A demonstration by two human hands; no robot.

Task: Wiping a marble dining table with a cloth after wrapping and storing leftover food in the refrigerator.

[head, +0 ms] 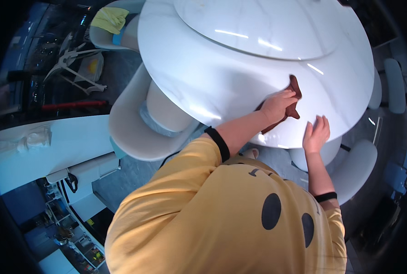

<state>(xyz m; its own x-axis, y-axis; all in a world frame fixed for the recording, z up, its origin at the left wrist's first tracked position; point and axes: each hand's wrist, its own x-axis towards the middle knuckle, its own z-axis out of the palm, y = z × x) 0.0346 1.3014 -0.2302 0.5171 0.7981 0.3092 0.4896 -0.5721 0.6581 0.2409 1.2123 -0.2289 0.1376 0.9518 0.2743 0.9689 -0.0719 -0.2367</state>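
My left hand (pixel 278 105) lies on a crumpled reddish-brown cloth (pixel 293 85), its fingers bent over the fabric. The cloth sticks out above the fingers and below the wrist, and my palm hides its middle. Both are on a white marble-patterned round table (pixel 203 85), towards the near right edge. To the right of the cloth, my right hand (pixel 317 134) is by the table's rim with fingers extended and the thumb apart, holding nothing. Whether its fingertips touch the tabletop is hard to tell.
A raised round turntable (pixel 268 27) tops the table's centre. White shell chairs (pixel 131 126) surround it, one (pixel 100 34) bearing a yellow cloth (pixel 110 20). Grey-white chairs (pixel 357 167) are at right. A white counter (pixel 52 147) and a shelf rack (pixel 83 243) stand left.
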